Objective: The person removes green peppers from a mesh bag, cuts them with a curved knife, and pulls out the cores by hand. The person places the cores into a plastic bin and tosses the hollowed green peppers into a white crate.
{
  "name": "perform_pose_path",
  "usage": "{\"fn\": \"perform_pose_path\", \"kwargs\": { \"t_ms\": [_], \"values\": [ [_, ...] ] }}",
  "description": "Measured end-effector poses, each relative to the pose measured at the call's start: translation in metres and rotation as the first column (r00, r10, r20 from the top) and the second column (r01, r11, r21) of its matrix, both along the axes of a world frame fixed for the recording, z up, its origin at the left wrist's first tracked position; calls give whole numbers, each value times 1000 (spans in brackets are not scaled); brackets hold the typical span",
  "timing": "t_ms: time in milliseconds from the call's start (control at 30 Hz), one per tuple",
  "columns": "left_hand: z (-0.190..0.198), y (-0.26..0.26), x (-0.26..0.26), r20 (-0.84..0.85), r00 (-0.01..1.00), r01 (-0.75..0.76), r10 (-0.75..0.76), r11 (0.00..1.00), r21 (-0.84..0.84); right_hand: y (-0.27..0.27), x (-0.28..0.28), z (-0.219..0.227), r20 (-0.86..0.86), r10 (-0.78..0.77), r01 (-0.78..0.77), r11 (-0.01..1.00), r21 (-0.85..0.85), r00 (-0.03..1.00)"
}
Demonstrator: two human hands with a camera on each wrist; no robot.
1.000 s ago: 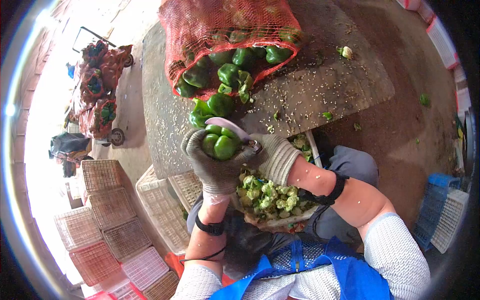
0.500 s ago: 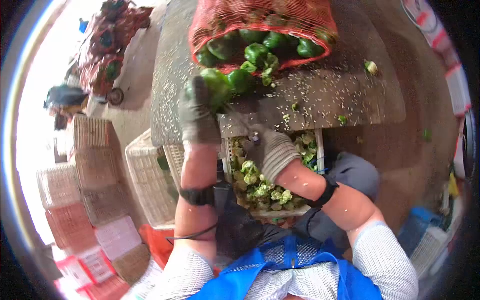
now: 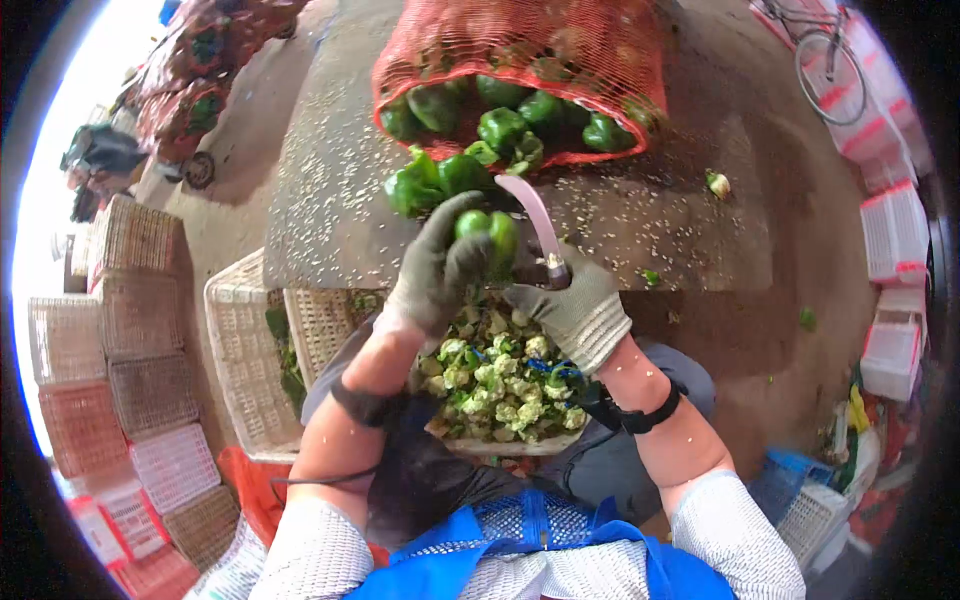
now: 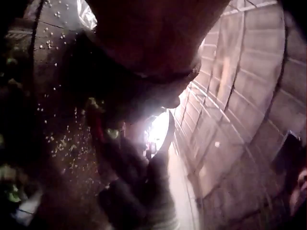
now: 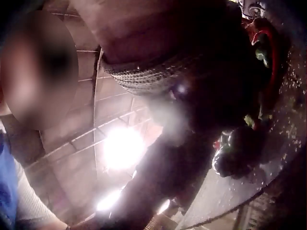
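My gloved left hand [image 3: 436, 268] grips a green bell pepper [image 3: 490, 238], its lobes facing up, over the near edge of the board. In my gloved right hand [image 3: 577, 308] is a knife with a curved, pale blade [image 3: 537, 212]; the blade points up and stands just right of the pepper. Beyond them, two green peppers [image 3: 464, 174] lie on the board, in front of a red mesh bag [image 3: 530, 40] full of peppers. Below the hands sits a crate of pale cut-out pepper cores [image 3: 505, 385]. Both wrist views are dark, with the grips hidden.
Seeds and scraps dot the wooden board [image 3: 330, 215]. A white plastic crate [image 3: 238, 350] stands at the left, near stacked crates [image 3: 150, 310]. Loaded red mesh bags [image 3: 190, 100] are at the far left. A blue crate [image 3: 790, 480] sits on the right.
My left hand went from beside the knife out to the peppers on the board, then came back holding a pepper. The right hand has raised the knife blade upright. The head view has shifted.
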State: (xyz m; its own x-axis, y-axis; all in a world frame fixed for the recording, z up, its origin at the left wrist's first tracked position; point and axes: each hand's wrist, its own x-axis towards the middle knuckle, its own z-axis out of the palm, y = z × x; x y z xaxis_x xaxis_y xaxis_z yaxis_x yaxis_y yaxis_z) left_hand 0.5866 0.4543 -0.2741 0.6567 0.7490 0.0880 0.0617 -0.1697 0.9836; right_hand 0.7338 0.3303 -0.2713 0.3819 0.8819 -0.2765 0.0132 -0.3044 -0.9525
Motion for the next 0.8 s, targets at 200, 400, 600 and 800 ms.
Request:
{"fn": "perform_pose_path", "kwargs": {
  "t_ms": [200,400,600,800],
  "values": [
    [26,-25,12,-85,992,103,-89,978,180,4,1,5,78,27,-51,948,314,997],
    [13,-27,23,45,999,4,-3,1000,-14,8,3,7,46,-23,10,964,266,999],
    [-15,-10,33,254,945,42,206,693,-720,22,-3,13,173,49,-35,996,-80,984],
    [-29,13,28,377,901,292,214,344,-893,12,-11,19,37,-56,50,987,152,998]
  ]
}}
